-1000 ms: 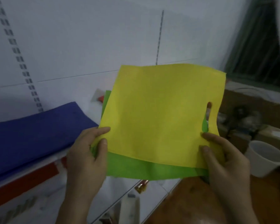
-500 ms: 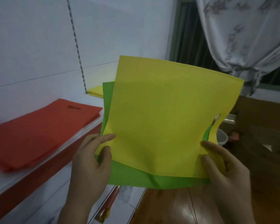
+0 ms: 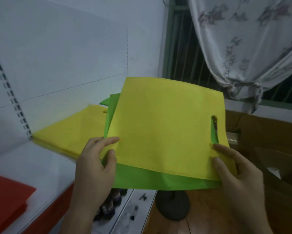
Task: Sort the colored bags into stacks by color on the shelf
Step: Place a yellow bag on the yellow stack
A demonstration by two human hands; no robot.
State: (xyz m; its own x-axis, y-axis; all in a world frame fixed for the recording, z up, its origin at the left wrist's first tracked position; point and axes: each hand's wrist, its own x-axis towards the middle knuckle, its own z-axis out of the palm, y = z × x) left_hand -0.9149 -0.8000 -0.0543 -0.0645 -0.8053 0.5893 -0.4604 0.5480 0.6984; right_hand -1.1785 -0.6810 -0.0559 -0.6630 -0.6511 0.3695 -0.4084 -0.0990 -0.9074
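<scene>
- A flat yellow fabric bag with a slot handle (image 3: 165, 129) is held up in the air in front of the shelf. It lies on top of a flat green fabric bag (image 3: 158, 181), whose lower edge and left side stick out from under it.
- The left hand (image 3: 94, 168) pinches the left edge of the pair, its fingers (image 3: 108, 141) curled onto the yellow face.
- The right hand (image 3: 234, 171) grips the lower right corner, just below the handle slot (green shows through the slot).
- A stack of yellow bags (image 3: 71, 132) lies on the white shelf (image 3: 40, 166) against the back wall, partly hidden behind the held pair.
- A stack of red bags (image 3: 7, 196) sits at the lower left of the same shelf, well apart from the yellow stack.
- A knotted, patterned white curtain (image 3: 243, 48) hangs at the upper right.
- A brown cardboard box (image 3: 268, 132) stands at the right.
- A dark round base (image 3: 173, 206) rests on the wooden floor below the bags.
</scene>
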